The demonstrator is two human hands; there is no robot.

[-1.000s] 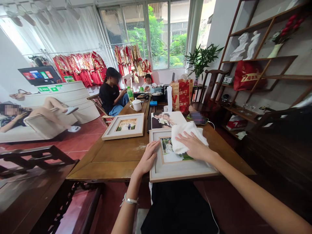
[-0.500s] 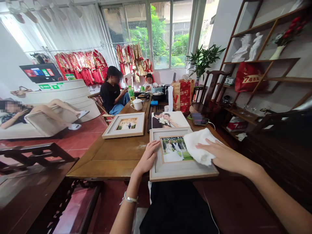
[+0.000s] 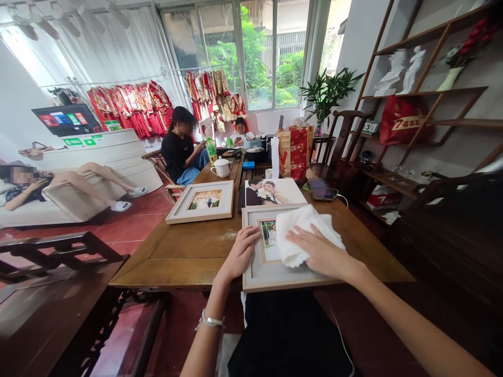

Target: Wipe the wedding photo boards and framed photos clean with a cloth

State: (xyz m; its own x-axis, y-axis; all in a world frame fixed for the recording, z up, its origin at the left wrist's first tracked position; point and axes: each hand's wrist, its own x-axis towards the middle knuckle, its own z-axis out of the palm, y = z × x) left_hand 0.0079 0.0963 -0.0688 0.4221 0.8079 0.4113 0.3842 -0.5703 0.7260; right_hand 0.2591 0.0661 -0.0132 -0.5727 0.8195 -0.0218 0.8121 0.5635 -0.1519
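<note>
A pale wooden picture frame [image 3: 271, 275] with a wedding photo lies flat at the near edge of the wooden table [image 3: 188, 251]. My left hand [image 3: 240, 254] rests on the frame's left border, fingers stretched out and lying flat, steadying it. My right hand [image 3: 320, 254] presses a white cloth [image 3: 301, 235] down on the glass over the photo, fingers spread flat on top of the cloth. The cloth covers most of the photo.
A second framed photo [image 3: 201, 201] and an unframed wedding print [image 3: 271, 191] lie farther along the table, with a phone [image 3: 323, 190], a white teapot [image 3: 220, 167] and a red bag [image 3: 294, 152]. Two people sit at the far end; another reclines on a sofa [image 3: 58, 201] at the left. Shelves stand at the right.
My right hand slid the cloth right off the photo, then back left over it. My left hand stayed on the frame's left border.
</note>
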